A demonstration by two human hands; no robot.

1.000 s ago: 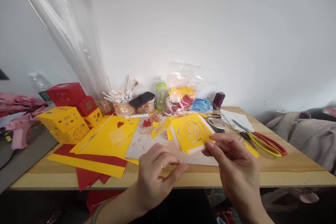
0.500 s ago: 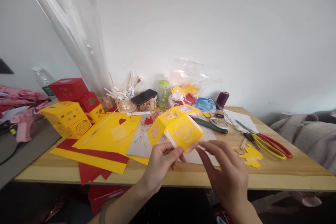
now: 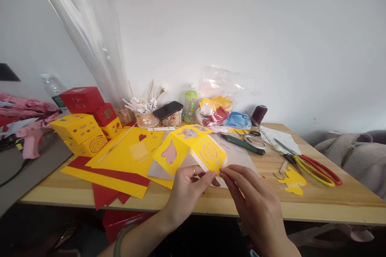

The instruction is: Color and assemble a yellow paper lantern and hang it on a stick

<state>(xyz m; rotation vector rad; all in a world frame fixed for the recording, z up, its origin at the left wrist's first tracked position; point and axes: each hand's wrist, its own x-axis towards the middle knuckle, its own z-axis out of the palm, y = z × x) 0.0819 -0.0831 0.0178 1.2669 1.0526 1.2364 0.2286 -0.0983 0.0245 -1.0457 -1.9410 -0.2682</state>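
Observation:
A yellow paper cutout (image 3: pixel 208 150), folded into panels, is held up over the front of the table. One panel carries a cut spiral, another a pinkish-looking bird-like opening, and white strips run along some edges. My left hand (image 3: pixel 191 184) pinches the spiral panel's lower edge between thumb and fingers. At that panel's lower right corner, my right hand (image 3: pixel 251 192) grips the edge with thumb and fingertips. Both hands' tips are close together. Beneath the cutout lies a grey board (image 3: pixel 241 156).
Yellow paper sheets (image 3: pixel 120 148) and stacked red and yellow paper boxes (image 3: pixel 81 100) fill the left. A phone (image 3: pixel 168 109), a green bottle (image 3: pixel 190 104) and a marker basket (image 3: pixel 146 119) line the wall. Scissors (image 3: pixel 319 168), a green cutter (image 3: pixel 241 143) and tape (image 3: pixel 255 141) lie right.
The yellow cutout has opened flatter, its bird-like panel swinging out to the left. My right hand has moved slightly left and down, closing onto the corner. The view has shifted slightly.

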